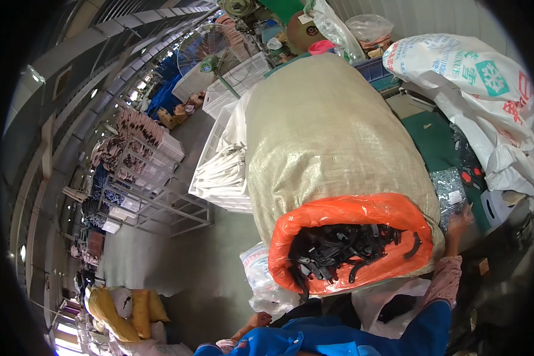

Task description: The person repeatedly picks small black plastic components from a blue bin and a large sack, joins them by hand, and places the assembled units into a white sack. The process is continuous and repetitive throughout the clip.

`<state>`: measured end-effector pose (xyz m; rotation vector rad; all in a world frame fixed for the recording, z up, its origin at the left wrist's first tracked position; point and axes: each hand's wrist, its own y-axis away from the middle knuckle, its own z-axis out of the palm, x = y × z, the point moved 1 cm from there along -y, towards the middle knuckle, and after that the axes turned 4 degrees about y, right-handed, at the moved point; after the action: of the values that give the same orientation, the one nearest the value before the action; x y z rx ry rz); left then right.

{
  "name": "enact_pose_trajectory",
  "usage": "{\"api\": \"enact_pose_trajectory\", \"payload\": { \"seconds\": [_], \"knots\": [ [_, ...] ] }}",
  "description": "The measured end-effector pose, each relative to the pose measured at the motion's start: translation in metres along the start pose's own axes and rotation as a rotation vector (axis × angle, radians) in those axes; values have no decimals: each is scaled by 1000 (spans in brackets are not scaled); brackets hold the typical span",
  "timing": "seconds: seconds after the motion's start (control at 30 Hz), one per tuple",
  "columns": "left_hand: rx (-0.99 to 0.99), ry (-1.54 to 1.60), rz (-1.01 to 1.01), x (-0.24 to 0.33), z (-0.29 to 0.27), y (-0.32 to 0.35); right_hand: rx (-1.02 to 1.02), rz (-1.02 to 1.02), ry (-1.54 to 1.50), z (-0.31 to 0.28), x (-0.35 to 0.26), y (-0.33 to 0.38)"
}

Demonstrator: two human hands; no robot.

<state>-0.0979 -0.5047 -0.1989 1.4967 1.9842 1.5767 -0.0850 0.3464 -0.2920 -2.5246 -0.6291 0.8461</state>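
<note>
Blue sleeves [350, 341] of the person's own jacket fill the lower edge, closest to the lens. Above them lies a big beige woven sack [326, 136], tilted on its side with its mouth facing the camera; an orange plastic liner [350, 210] is rolled back around that mouth, and a heap of black curved plastic parts [344, 249] shows inside it.

A right hand [460, 219] reaches up past the sack's right flank, its pink-patterned cuff [445, 279] showing, with the fingers spread loosely against a clear plastic bag of small metal pieces [448, 190] that lies on the green table top [433, 139]; it seems to touch the bag rather than clasp it, though the fisheye rim blurs this. A left hand [258, 320] sits low at the sack's left side, just beside a crumpled white printed plastic bag [264, 279]; its fingers are mostly hidden, so I cannot tell whether they are closed.

To the right rests a large white woven sack with coloured print [474, 77]. Left of the beige sack stands a white plastic crate [219, 172] holding pale strips, and further back a round pedestal fan [204, 50] on the grey concrete floor [160, 255]
</note>
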Motion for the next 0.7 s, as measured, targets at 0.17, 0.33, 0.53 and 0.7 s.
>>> {"api": "enact_pose_trajectory", "payload": {
  "seconds": [0.17, 0.33, 0.53, 0.7],
  "knots": [
    [0, 127, 41, 21, -12, -18, 167, 225, -134, 30, 32, -2],
    [12, 169, -33, 5, -6, -6, -19, 907, -961, 40, 12, 5],
    [-18, 90, 54, 8, 0, -12, 5, 1033, -1180, 50, 34, 2],
    [-17, 173, 80, -3, 1, -18, -165, 670, -1031, 4, 18, -4]
  ]
}}
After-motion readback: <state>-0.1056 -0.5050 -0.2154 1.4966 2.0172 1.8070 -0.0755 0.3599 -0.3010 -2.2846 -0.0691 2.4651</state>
